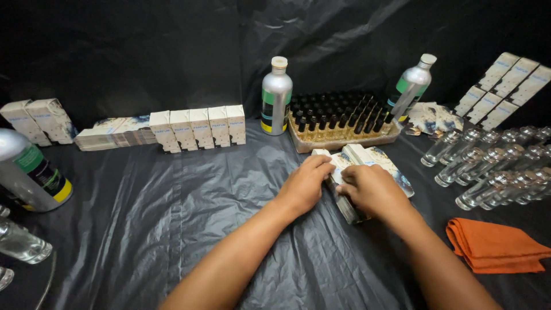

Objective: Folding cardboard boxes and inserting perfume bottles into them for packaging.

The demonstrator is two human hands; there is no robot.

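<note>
Both hands, the left hand [304, 183] and the right hand [373, 189], cover most of the stack of flat cartons [359, 163], so its middle is hidden. The silver bottle [31, 169] at far left is cut by the frame edge, as are the clear bottles [17, 244] below it. The vials in the tray [338, 117] are too dark to count.

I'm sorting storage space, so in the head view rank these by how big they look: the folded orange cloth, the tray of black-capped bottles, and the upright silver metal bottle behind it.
1. Tray of black-capped bottles
2. Folded orange cloth, though nearer the camera, so unsure
3. Upright silver metal bottle
</note>
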